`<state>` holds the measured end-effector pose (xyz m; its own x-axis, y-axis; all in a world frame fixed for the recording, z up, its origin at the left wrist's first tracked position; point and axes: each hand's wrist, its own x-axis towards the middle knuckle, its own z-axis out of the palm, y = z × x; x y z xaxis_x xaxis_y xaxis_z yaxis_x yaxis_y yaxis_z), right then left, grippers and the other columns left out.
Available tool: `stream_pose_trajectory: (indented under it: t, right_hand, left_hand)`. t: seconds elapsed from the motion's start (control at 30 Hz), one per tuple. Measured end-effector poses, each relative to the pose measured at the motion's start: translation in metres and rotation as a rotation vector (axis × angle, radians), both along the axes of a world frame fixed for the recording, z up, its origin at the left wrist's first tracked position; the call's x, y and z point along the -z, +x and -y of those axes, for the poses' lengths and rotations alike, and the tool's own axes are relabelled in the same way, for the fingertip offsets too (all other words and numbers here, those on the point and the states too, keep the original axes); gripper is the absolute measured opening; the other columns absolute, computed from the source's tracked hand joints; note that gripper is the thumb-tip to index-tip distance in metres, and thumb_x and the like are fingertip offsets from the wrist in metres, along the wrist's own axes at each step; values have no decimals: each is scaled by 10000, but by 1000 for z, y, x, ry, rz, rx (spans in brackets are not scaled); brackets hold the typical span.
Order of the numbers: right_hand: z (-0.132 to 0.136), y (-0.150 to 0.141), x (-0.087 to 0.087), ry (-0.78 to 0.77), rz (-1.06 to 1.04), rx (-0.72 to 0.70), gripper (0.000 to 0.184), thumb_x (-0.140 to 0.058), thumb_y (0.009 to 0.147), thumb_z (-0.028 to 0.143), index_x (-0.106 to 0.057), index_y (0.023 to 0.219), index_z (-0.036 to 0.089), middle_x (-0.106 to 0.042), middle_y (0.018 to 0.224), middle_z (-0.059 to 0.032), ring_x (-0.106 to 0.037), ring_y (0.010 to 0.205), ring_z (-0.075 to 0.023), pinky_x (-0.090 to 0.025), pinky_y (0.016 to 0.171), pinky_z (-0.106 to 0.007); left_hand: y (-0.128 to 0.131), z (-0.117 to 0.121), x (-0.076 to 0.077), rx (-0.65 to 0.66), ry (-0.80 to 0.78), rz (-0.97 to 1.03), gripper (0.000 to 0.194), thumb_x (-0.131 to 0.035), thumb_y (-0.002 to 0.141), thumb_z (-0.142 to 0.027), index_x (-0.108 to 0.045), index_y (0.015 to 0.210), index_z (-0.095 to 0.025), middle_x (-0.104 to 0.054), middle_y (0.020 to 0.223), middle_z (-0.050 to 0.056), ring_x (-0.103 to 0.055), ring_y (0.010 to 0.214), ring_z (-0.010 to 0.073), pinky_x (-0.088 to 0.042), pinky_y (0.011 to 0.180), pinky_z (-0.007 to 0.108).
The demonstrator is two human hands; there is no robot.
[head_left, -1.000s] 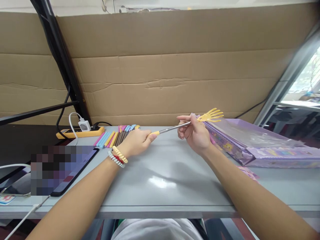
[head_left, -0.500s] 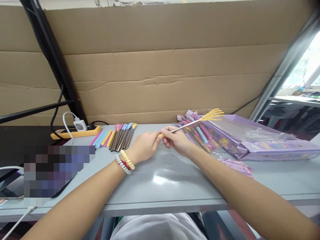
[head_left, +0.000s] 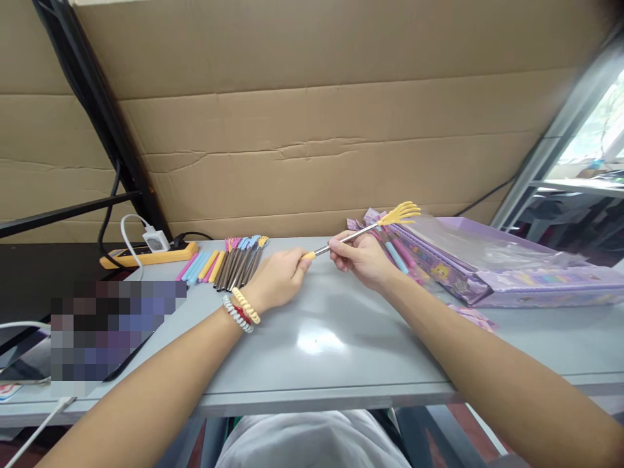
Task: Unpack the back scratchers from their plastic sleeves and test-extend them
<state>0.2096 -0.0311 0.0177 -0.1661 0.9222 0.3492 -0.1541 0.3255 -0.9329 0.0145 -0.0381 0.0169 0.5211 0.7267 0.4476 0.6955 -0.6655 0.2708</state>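
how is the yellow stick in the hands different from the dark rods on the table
The yellow stick slants between the left hand and the right hand; the dark rods lie side by side on the table. The yellow stick is silvery between yellow parts, while the dark rods are brownish with pink, blue or yellow tops. Both are long and thin.

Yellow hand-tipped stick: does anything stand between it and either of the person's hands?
Nothing visible does. The left hand grips the stick by its yellow handle and the right hand pinches its metal shaft; the purple box lies off to the right.
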Motion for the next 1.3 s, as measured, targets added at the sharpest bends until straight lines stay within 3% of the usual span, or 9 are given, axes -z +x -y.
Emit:
stream_pose_trajectory:
  t: [0.23, 0.33, 0.53, 0.67, 0.83, 0.9, 1.0, 1.1, 1.3]
  right_hand:
    - [-5, 31, -27, 27, -427, 256, 447, -633, 718, 633, -555, 766, 195, -604, 658, -11, -548, 496, -111, -406, 418, -232]
    - [-10, 44, -34, -25, -409, 371, 394, -597, 761, 578, -547, 734, 189, -567, 569, -7, -513, 431, -114, -364, 372, -227]
    - [1, 8, -21, -20, -214, 176, 626, -383, 769, 741, -584, 676, 156, -568, 518, -61, -468, 352, -127, -254, 321, -240]
    - [11, -16, -13, -76, -185, 52, 696, -330, 752, 801, -596, 724, 158, -576, 515, -65, -474, 359, -134, -278, 343, -244]
    - [16, -13, -12, -57, -220, -84, 850, -296, 639, 925, -618, 842, 165, -598, 614, -59, -518, 441, -139, -335, 365, -247]
    - [17, -11, -10, -3, -203, -117, 748, -487, 628, 856, -632, 883, 168, -600, 659, -42, -545, 493, -139, -365, 379, -243]
    - [17, -12, -5, 62, -75, -92, 459, -766, 629, 541, -650, 857, 160, -607, 689, -26, -565, 534, -130, -397, 391, -231]
    - [15, -14, -1, 122, 12, -35, 328, -769, 678, 421, -659, 813, 142, -626, 667, -31, -555, 497, -117, -418, 404, -242]
    - [17, -19, -7, 174, -68, 85, 343, -797, 622, 422, -649, 760, 145, -583, 515, -3, -439, 396, -72, -317, 365, -218]
  left_hand:
    - [-13, -6, -8, -124, 36, -56, 382, -273, 962, -443, -498, 762, -208, -612, 713, 39, -555, 662, 194, -311, 589, 298]
    - [-19, -9, -10, -159, 38, -119, 389, -278, 955, -456, -484, 735, -211, -605, 689, 39, -552, 651, 202, -286, 568, 299]
    - [-15, -1, -12, -127, 50, -159, 354, -256, 960, -410, -503, 805, -209, -600, 687, 47, -548, 639, 212, -283, 562, 302]
    - [-7, 6, -13, -120, 50, -153, 357, -253, 964, -405, -504, 809, -205, -581, 654, 47, -534, 603, 201, -275, 552, 299]
    - [-3, 6, -13, -77, 61, -59, 392, -239, 971, -448, -458, 748, -211, -555, 632, 29, -512, 578, 180, -258, 535, 288]
    - [-3, 6, -13, -65, 61, -24, 397, -239, 972, -454, -435, 727, -213, -543, 620, 20, -498, 560, 173, -257, 531, 285]
    - [-4, 7, -13, -32, 63, -18, 379, -254, 972, -441, -409, 711, -213, -533, 621, 14, -488, 560, 168, -267, 539, 281]
    - [-4, 8, -13, -25, 63, -20, 374, -261, 972, -435, -397, 705, -212, -532, 631, 15, -487, 570, 166, -275, 549, 277]
    - [-1, 8, -15, 17, 47, 29, 393, -259, 972, -451, -383, 688, -210, -492, 617, -2, -449, 553, 142, -262, 548, 266]
